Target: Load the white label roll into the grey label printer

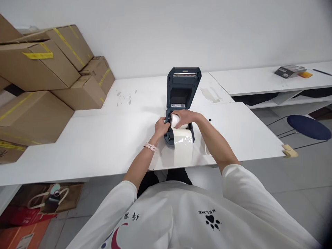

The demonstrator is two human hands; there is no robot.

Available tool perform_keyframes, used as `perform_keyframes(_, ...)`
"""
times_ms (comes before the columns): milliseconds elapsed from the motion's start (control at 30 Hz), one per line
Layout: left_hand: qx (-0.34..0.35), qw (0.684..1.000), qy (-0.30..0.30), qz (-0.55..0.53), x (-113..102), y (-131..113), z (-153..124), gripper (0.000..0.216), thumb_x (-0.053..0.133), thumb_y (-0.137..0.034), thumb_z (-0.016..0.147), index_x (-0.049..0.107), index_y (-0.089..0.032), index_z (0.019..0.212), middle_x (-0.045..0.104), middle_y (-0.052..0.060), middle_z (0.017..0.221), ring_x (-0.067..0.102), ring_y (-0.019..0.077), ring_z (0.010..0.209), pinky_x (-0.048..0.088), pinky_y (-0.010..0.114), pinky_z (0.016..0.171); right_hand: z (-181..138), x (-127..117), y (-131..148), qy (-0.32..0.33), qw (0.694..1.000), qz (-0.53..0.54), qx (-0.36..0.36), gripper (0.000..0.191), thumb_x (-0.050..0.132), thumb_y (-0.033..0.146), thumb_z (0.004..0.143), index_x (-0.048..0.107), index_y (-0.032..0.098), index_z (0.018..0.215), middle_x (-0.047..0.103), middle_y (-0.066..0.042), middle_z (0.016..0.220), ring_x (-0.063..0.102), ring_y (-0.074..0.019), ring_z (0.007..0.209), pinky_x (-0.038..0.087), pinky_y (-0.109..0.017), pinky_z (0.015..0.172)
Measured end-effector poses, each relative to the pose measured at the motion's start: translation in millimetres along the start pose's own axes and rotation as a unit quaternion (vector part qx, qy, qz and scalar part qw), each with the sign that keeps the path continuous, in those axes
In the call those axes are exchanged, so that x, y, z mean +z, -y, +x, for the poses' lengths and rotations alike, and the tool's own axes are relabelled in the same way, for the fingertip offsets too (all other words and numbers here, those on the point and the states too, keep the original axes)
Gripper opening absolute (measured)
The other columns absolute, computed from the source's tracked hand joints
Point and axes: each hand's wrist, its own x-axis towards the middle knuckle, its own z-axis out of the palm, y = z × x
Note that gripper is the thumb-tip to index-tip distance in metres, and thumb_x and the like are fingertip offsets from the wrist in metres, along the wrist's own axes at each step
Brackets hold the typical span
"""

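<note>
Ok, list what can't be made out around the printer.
Head view only:
The roll bay of the printer, covered by left hand, right hand and paper roll.
The left hand's grip: fingertips hidden behind the roll.
The lid label: too small to read.
The cardboard boxes: cut by the left edge.

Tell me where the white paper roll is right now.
Head view, centre: the white paper roll sits in the open dark grey printer on the white table, left hand at its end, right hand on top.
</note>
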Motion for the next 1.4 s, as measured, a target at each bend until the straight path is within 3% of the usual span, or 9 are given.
perform_keyframes(200, 0.001, 1.000, -0.007, -0.019, 3.2, 3.6, 0.5, 0.043, 0.061, -0.022, 0.078, 0.066, -0.020, 0.121, 0.063, 0.001, 0.078, 0.061, 0.0207, 0.077, 0.041, 0.031, 0.070, -65.0, -30.6, -63.2, -0.143, 0.942, 0.287, -0.099, 0.082, 0.083, 0.037, 0.065, 0.055, 0.029, 0.141, 0.060, -0.007, 0.145, 0.060, -0.0316, 0.130, 0.052, -0.044, 0.106)
perform_keyframes(300, -0.001, 1.000, -0.007, -0.029, 4.1, 3.7, 0.0, 0.041, 0.060, -0.022, 0.078, 0.067, -0.020, 0.119, 0.063, 0.001, 0.077, 0.061, 0.0201, 0.077, 0.041, 0.031, 0.070, -74.5, -33.9, -101.4, -0.235, 0.903, 0.359, -0.027, 0.080, 0.085, 0.037, 0.062, 0.057, 0.025, 0.137, 0.066, -0.008, 0.132, 0.065, -0.0303, 0.120, 0.057, -0.042, 0.097)
perform_keyframes(400, -0.004, 0.999, -0.008, -0.039, 4.5, 4.1, 0.0, 0.041, 0.061, -0.022, 0.076, 0.067, -0.021, 0.117, 0.063, 0.000, 0.078, 0.060, 0.0197, 0.076, 0.041, 0.031, 0.070, -65.9, -28.9, -130.2, -0.292, 0.902, 0.311, 0.074, 0.076, 0.082, 0.028, 0.060, 0.060, 0.023, 0.133, 0.066, -0.010, 0.131, 0.064, -0.0307, 0.119, 0.055, -0.045, 0.100)
perform_keyframes(700, 0.001, 0.999, -0.013, -0.050, 6.3, 9.7, 3.9, 0.044, 0.061, -0.024, 0.074, 0.067, -0.020, 0.118, 0.064, 0.001, 0.079, 0.061, 0.0199, 0.075, 0.042, 0.032, 0.070, -18.6, 19.0, -155.1, -0.270, 0.904, 0.264, 0.200, 0.077, 0.072, 0.020, 0.060, 0.058, 0.013, 0.135, 0.067, -0.017, 0.128, 0.064, -0.0329, 0.115, 0.052, -0.052, 0.104)
perform_keyframes(833, 0.006, 0.999, -0.007, -0.053, 6.6, 10.8, 4.3, 0.045, 0.060, -0.023, 0.074, 0.067, -0.019, 0.119, 0.063, 0.001, 0.079, 0.060, 0.0192, 0.074, 0.040, 0.031, 0.067, -44.0, 24.2, -166.8, -0.266, 0.891, 0.328, 0.166, 0.089, 0.076, 0.027, 0.062, 0.050, 0.020, 0.147, 0.057, -0.018, 0.149, 0.057, -0.0325, 0.136, 0.049, -0.050, 0.111)
perform_keyframes(967, 0.003, 0.998, -0.010, -0.055, 7.3, 9.5, 3.6, 0.046, 0.060, -0.022, 0.074, 0.066, -0.019, 0.120, 0.062, 0.000, 0.078, 0.059, 0.0189, 0.073, 0.039, 0.031, 0.066, -91.4, 39.4, -181.0, -0.263, 0.843, 0.457, 0.105, 0.076, 0.078, 0.025, 0.061, 0.062, 0.025, 0.134, 0.057, -0.014, 0.153, 0.052, -0.0321, 0.144, 0.044, -0.051, 0.116)
perform_keyframes(1167, 0.003, 0.998, -0.016, -0.060, 8.6, 10.1, 3.2, 0.044, 0.059, -0.022, 0.076, 0.067, -0.018, 0.119, 0.061, 0.000, 0.076, 0.059, 0.0191, 0.073, 0.040, 0.031, 0.067, -110.9, 65.7, -152.2, -0.154, 0.851, 0.486, 0.128, 0.059, 0.088, 0.047, 0.058, 0.074, 0.019, 0.109, 0.078, -0.012, 0.113, 0.072, -0.0303, 0.106, 0.055, -0.048, 0.099)
perform_keyframes(1300, 0.005, 0.997, -0.013, -0.074, 9.3, 12.3, 3.6, 0.045, 0.060, -0.022, 0.076, 0.066, -0.018, 0.120, 0.062, 0.001, 0.078, 0.059, 0.0186, 0.072, 0.041, 0.031, 0.066, -109.4, 25.3, -105.7, -0.201, 0.862, 0.465, -0.014, 0.065, 0.081, 0.064, 0.070, 0.070, 0.022, 0.118, 0.077, -0.012, 0.113, 0.072, -0.0297, 0.106, 0.056, -0.045, 0.095)
perform_keyframes(1400, 0.003, 0.997, -0.015, -0.079, 10.0, 12.5, 3.9, 0.045, 0.060, -0.022, 0.075, 0.066, -0.019, 0.120, 0.062, 0.000, 0.079, 0.059, 0.0184, 0.073, 0.042, 0.030, 0.068, -93.4, -11.0, -60.3, -0.183, 0.917, 0.342, -0.094, 0.056, 0.070, 0.058, 0.086, 0.063, 0.026, 0.131, 0.073, -0.010, 0.126, 0.069, -0.0294, 0.115, 0.054, -0.045, 0.098)
